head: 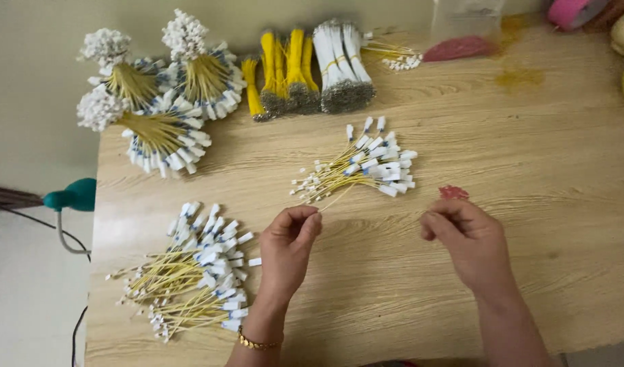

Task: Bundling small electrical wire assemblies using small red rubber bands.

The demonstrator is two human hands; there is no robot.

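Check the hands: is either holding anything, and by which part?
The left hand pinches one thin yellow wire by its near end, at the fingertips. The right hand is curled shut; whether it holds anything cannot be told.

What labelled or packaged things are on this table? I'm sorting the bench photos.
Clear plastic bag: far edge, right of centre, see-through, above a red piece.
White tags on the loose yellow wires: table middle, small rectangles.
Tagged wire pile: near left hand, white-blue tags.

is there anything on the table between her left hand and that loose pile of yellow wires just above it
Nothing visible. The left hand already pinches a thin yellow wire running up into the loose pile, with only bare wooden table between them.
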